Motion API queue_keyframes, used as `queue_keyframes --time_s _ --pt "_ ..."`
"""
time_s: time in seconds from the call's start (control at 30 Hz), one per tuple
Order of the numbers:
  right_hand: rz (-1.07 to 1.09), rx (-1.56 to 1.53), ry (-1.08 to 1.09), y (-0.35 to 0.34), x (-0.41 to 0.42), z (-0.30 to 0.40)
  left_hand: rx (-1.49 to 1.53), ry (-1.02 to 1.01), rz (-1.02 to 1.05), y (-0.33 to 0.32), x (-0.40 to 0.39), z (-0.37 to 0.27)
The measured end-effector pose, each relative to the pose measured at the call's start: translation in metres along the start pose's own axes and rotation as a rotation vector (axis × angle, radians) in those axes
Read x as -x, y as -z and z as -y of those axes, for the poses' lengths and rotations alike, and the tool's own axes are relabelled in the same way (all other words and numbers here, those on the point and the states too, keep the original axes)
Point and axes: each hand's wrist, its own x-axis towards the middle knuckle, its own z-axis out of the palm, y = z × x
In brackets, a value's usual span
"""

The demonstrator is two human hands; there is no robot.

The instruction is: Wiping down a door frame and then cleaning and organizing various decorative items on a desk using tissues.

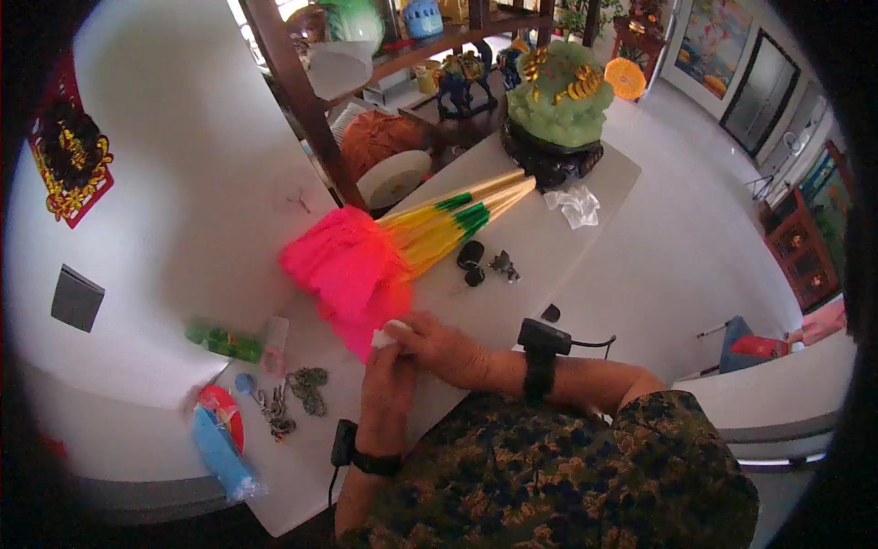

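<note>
My left hand (391, 374) and my right hand (442, 346) meet over the near part of the table. Both pinch a small white piece (384, 336), perhaps tissue or cloth; the fingers cover much of it. Just beyond them lie silk dance fans (350, 264), pink at the wide end and yellow and green towards their bare wooden ribs (511, 189). The pink fabric reaches close to my fingertips; whether they touch is hidden. Each wrist wears a black strap with a small cabled device.
On the white table (528, 274) are black round items (471, 255), crumpled clear plastic (576, 206) and a green jade-like carving (562, 96) on a dark base. To the left lie a green packet (223, 341), chains (278, 415) and a blue plastic-wrapped item (219, 446). Wooden shelves (302, 89) stand behind.
</note>
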Motion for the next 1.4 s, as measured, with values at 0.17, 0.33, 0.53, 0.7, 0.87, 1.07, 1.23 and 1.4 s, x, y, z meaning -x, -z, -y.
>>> queue_keyframes --time_s 0.17,0.33,0.53,0.7,0.87,1.07,1.23,1.4 --pt "0.021 0.032 -0.123 0.017 0.030 -0.031 -0.194 0.158 -0.097 -0.015 -0.005 0.003" --pt "0.111 0.177 0.125 0.035 0.066 -0.055 -0.334 0.078 -0.126 -0.011 -0.008 0.022" --pt "0.211 0.214 0.047 0.060 0.100 -0.080 -0.589 0.058 -0.117 0.002 -0.015 0.051" --pt "0.226 0.229 -0.051 0.082 0.121 -0.112 -0.637 -0.015 -0.116 0.004 -0.019 0.062" --pt "0.172 0.349 -0.212 0.107 0.135 -0.140 -0.699 -0.044 -0.108 -0.008 -0.018 0.059" --pt "0.039 0.569 -0.267 0.133 0.119 -0.169 -0.594 -0.042 -0.102 -0.004 -0.017 0.068" --pt "0.010 0.518 -0.331 0.121 0.098 -0.187 -0.641 -0.081 -0.119 -0.003 -0.010 0.064" --pt "-0.009 0.524 -0.294 0.093 0.070 -0.196 -0.619 -0.135 -0.151 0.008 -0.001 0.065"
